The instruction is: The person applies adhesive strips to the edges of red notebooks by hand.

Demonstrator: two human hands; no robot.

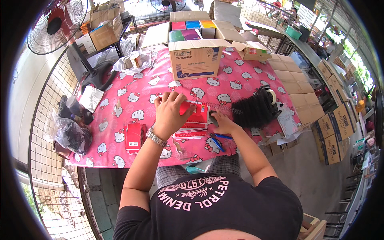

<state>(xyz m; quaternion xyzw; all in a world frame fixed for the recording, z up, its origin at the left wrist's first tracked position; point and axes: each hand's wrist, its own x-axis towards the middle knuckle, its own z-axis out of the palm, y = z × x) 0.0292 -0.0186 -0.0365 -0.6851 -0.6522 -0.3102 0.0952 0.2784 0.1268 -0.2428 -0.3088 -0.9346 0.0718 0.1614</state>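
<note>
Red notebook [199, 117] held by left hand [172, 109]; right hand [225, 123] grips small dark tool [213, 119].

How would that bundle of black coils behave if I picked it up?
The bundle of black coils would probably flex and spring, being thin looped strands. Those strands may snag one another, since they lie packed close together. It might be light for its bulk, as the coil beside it looks see-through.
</note>
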